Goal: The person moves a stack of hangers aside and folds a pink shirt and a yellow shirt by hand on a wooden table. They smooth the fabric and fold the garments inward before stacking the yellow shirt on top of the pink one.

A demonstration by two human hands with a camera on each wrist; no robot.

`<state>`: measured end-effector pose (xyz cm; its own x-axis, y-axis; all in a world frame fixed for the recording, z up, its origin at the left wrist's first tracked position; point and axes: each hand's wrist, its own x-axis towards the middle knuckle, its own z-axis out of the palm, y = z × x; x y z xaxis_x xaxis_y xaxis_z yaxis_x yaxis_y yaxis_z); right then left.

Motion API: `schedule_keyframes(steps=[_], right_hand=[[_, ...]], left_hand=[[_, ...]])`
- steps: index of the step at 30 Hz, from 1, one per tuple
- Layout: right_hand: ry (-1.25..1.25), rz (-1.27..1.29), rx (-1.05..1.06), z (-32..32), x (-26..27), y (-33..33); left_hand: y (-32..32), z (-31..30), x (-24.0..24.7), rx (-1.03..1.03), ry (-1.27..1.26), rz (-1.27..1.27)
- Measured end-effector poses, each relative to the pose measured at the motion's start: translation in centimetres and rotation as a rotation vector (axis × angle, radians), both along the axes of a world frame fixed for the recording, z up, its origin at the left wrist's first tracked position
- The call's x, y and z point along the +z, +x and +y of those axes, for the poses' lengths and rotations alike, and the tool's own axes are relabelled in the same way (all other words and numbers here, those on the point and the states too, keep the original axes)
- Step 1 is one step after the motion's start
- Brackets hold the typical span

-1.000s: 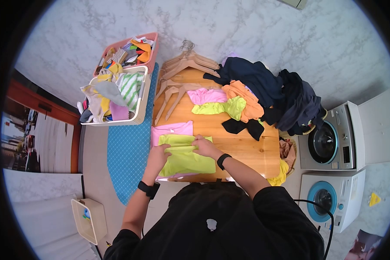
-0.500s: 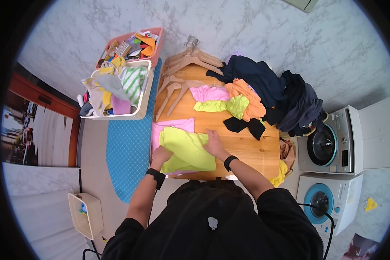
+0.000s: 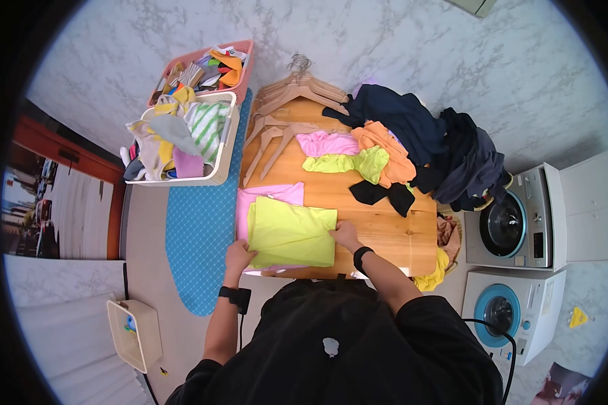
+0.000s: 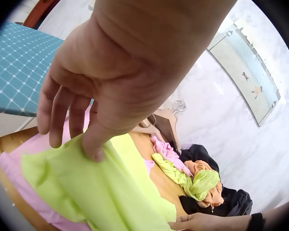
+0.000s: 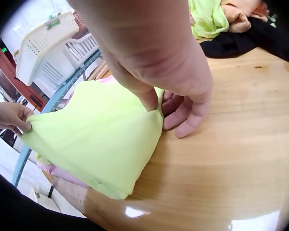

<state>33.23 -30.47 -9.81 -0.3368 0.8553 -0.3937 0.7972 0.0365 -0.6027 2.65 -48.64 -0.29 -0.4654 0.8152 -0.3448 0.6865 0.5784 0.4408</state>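
A lime-green folded garment (image 3: pixel 292 229) lies on top of a pink garment (image 3: pixel 277 192) at the left side of the wooden table. My left hand (image 3: pixel 239 256) pinches its left edge between thumb and fingers, and the left wrist view shows the fabric (image 4: pixel 101 178) lifted there. At the opposite edge, my right hand (image 3: pixel 345 235) pinches the cloth (image 5: pixel 96 130) between thumb and fingers, with the fabric drawn straight between both hands. Pink shows past the green at the far edge and along the near edge.
Wooden hangers (image 3: pixel 273 145) lie farther back on the table (image 3: pixel 392 233). Crumpled pink, lime and orange clothes (image 3: pixel 385 152) and a dark pile (image 3: pixel 398 125) sit at the back right. A blue ironing board (image 3: pixel 196 236) and a filled white basket (image 3: pixel 216 177) stand left.
My right hand has come off the garment's top and down to its right edge. My left hand has moved left and slightly down to the left edge. The lime-green cloth now lies flatter.
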Motion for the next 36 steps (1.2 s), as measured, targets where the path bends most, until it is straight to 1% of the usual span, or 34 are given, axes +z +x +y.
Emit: schedule_keyframes(steps=[3,5,6,7,8,9,11,12,13,14,15,16,17,18,19,21,22,23,24,25,26,27,29,30,32,33,35,36], right_hand=[[-0.011,-0.015,-0.009,0.0,-0.1,0.1],[0.062,0.069,-0.010,-0.2,-1.0,0.3],[0.062,0.068,-0.007,-0.3,-0.8,0.3],[0.036,0.078,-0.041,-0.5,-0.3,0.2],[0.016,0.092,-0.079,-0.2,0.1,-0.2],[0.030,0.098,-0.084,0.0,0.3,-0.5],[0.076,0.168,-0.289,-0.3,0.3,-1.0],[0.080,0.170,-0.290,-0.2,0.8,-1.2],[0.047,0.173,-0.284,-0.1,1.6,-1.3],[0.013,0.175,-0.278,0.1,2.4,-1.5],[0.013,0.175,-0.277,0.6,2.1,-1.5],[-0.133,0.132,-0.214,1.3,1.4,-1.6],[-0.278,0.089,-0.151,1.8,0.7,-1.5],[-0.273,0.093,-0.154,1.9,1.1,-1.5],[-0.272,0.120,-0.149,1.9,1.4,-1.6],[-0.269,0.149,-0.149,1.9,1.8,-1.7],[-0.184,0.227,-0.138,1.6,1.7,-1.6],[-0.102,0.304,-0.128,1.3,1.6,-1.6],[-0.105,0.303,-0.134,1.0,1.2,-1.7],[-0.193,0.342,-0.178,1.1,1.0,-1.7],[-0.277,0.382,-0.220,1.2,0.7,-1.8],[-0.273,0.381,-0.227,1.1,1.2,-1.9],[-0.375,0.523,-0.244,0.7,2.2,-2.3],[-0.371,0.523,-0.250,0.5,3.2,-2.5],[-0.386,0.456,-0.142,0.4,5.0,-2.8],[-0.382,0.457,-0.150,0.2,5.1,-2.8],[-0.368,0.559,0.050,-0.5,4.8,-2.5],[-0.365,0.559,0.046,-0.9,4.8,-2.1]], left_hand=[[-0.8,-0.7,0.0,0.009,-0.012,-0.028],[-0.8,-1.2,-0.1,-0.032,-0.085,0.068],[-0.6,-1.8,-1.7,-0.028,-0.085,0.066],[-0.4,-2.3,-4.8,0.032,-0.150,0.207],[-0.4,-2.2,-6.4,0.091,-0.207,0.351],[0.1,-1.6,-5.7,0.088,-0.193,0.356],[2.8,-0.3,-2.8,-0.026,-0.010,0.424],[3.8,0.7,-1.0,-0.098,0.060,0.254],[3.9,1.3,-1.8,-0.097,0.060,0.255],[4.0,2.0,-2.8,-0.296,0.118,0.114],[4.1,2.3,-3.5,-0.495,0.176,-0.029],[4.6,2.1,-3.6,-0.494,0.177,-0.028],[5.4,1.9,-3.6,-0.530,0.046,0.021],[6.0,2.1,-3.5,-0.567,-0.083,0.073],[6.4,2.8,-3.4,-0.572,-0.078,0.078],[7.2,4.3,-3.3,-0.616,-0.128,-0.041],[7.4,5.2,-2.6,-0.707,-0.062,-0.192],[8.0,6.0,-1.9,-0.711,-0.066,-0.193],[8.7,6.6,-1.7,-0.620,-0.056,-0.402],[9.3,7.1,-1.5,-0.524,-0.046,-0.608],[9.6,7.7,-2.0,-0.584,-0.048,-0.592],[10.2,8.1,-2.5,-0.591,-0.047,-0.594],[11.5,8.7,-3.4,-0.479,-0.017,-0.506],[12.0,9.4,-2.5,-0.486,-0.017,-0.506],[12.5,12.0,0.4,0.111,-0.238,-0.859],[12.1,12.9,-0.5,0.102,-0.241,-0.859],[10.8,14.3,-3.4,0.057,0.007,-0.612],[10.5,14.8,-3.0,0.052,0.007,-0.613]])
